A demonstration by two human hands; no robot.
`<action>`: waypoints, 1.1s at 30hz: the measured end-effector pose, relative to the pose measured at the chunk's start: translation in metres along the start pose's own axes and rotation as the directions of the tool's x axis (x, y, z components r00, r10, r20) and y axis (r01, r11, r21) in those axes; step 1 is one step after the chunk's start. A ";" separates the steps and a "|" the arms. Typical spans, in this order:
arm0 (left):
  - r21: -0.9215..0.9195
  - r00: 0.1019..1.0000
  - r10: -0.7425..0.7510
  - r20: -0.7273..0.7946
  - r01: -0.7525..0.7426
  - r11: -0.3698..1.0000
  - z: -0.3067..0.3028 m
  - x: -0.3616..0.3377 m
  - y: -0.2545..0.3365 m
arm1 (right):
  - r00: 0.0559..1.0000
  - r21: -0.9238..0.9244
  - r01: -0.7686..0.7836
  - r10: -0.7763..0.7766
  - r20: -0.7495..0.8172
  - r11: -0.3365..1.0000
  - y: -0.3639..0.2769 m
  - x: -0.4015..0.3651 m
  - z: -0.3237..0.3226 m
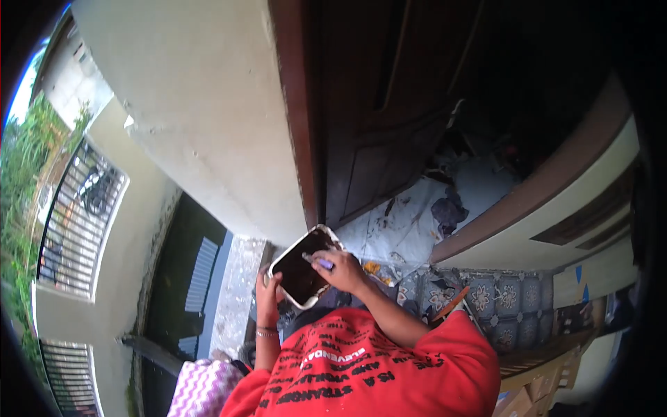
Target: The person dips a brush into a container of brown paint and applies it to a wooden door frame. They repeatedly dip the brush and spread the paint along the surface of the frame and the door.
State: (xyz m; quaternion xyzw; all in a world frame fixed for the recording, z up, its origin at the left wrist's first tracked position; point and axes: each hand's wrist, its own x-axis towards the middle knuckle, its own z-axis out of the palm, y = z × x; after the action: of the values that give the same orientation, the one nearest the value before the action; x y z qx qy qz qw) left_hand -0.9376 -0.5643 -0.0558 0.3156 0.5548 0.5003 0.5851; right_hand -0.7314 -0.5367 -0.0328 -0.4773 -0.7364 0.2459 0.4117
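A white-rimmed rectangular container (276,267) with dark brown contents is held tilted in front of the red shirt. My left hand (268,290) grips its left side, fingers wrapped round the edge. Over the opening, my right hand (340,270) is closed round a small tool with a purple handle (324,263). The tool's tip points into the container; whether it touches the contents cannot be made out.
A dark wooden door (368,139) stands open ahead, with scattered debris and a dark cloth (449,210) on the floor beyond. Patterned tiles (507,295) lie at the right, cardboard boxes (542,386) at the lower right. A wall (201,104) rises at the left.
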 end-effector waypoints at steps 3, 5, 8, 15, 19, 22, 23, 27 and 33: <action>-0.037 0.998 0.047 0.031 -0.046 0.998 -0.015 0.006 -0.014 | 0.997 0.078 -0.057 0.061 -0.046 0.995 -0.009 -0.005 0.002; -0.043 0.996 0.078 0.050 -0.076 0.996 -0.019 0.006 -0.009 | 0.987 0.169 -0.090 0.111 -0.119 0.981 -0.025 -0.002 -0.007; -0.005 0.990 0.128 0.055 -0.128 0.992 -0.025 0.008 0.009 | 0.997 0.064 -0.019 0.024 -0.067 0.998 -0.033 0.006 -0.015; -0.028 0.973 0.229 -0.016 -0.229 0.973 -0.024 -0.005 0.062 | 0.989 0.084 0.145 -0.143 -0.030 0.986 -0.056 0.044 -0.032; -0.056 0.931 0.345 -0.120 -0.353 0.934 0.000 -0.013 0.084 | 0.977 0.142 0.213 -0.211 -0.027 0.967 -0.064 0.066 -0.055; -0.059 0.913 0.364 -0.184 -0.380 0.923 0.014 -0.011 0.089 | 0.957 0.179 0.288 -0.287 -0.034 0.941 -0.052 0.083 -0.066; -0.054 0.907 0.364 -0.214 -0.383 0.922 0.018 -0.008 0.088 | 0.944 0.165 0.329 -0.328 -0.036 0.930 -0.054 0.089 -0.076; -0.085 0.881 0.373 -0.291 -0.412 0.907 0.049 -0.020 0.097 | 0.906 0.203 0.390 -0.414 0.091 0.898 -0.035 0.111 -0.095; -0.117 0.855 0.408 -0.320 -0.463 0.878 0.090 -0.033 0.106 | 0.930 0.348 0.288 -0.347 0.120 0.892 -0.021 0.130 -0.129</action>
State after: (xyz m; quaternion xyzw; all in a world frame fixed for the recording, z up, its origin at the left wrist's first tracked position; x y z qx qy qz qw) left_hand -0.8722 -0.5469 0.0696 0.3007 0.4966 0.7109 0.3969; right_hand -0.6602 -0.4317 0.1012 -0.2517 -0.7879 0.3346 0.4515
